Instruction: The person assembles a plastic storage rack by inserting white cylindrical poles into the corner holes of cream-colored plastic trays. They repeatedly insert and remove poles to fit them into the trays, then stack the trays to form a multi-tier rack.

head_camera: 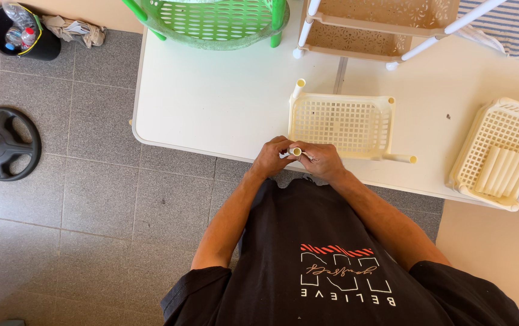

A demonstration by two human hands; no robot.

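Left hand [273, 158] and right hand [322, 160] are both closed around 1 cream tube [295, 151] at the near edge of the counter [211, 96], just beside the cream shelf tray [342, 124].

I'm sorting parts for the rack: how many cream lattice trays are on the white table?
2 for certain. One cream tray lies flat before both hands; another cream tray sits at the table's right edge, holding loose tubes. More may be nested beneath it.

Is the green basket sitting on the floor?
No, the green basket stands on the white table, far from both hands.
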